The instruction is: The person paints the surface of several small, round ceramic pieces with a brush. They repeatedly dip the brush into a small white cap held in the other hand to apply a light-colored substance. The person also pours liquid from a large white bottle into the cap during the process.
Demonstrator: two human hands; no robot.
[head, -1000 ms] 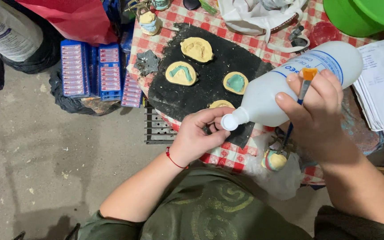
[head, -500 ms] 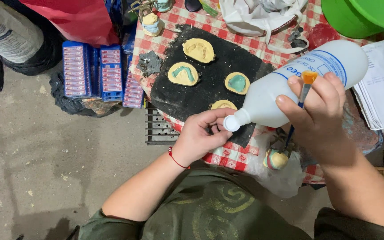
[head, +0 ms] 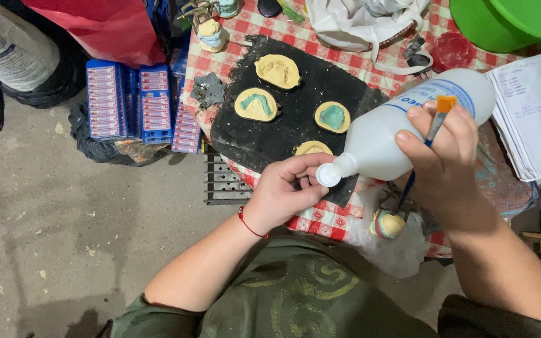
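Right hand point(head: 446, 159) gripping tilted white bottle point(head: 408, 125) and brush point(head: 436, 122), left hand point(head: 286, 191) pinching its cap point(head: 328, 176)

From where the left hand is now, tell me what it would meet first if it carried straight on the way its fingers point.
The left hand points right, fingers already at the white cap of the tilted bottle. Going on, it would meet that cap and the bottle's neck first; depth looks matched, since the fingertips seem to touch it.
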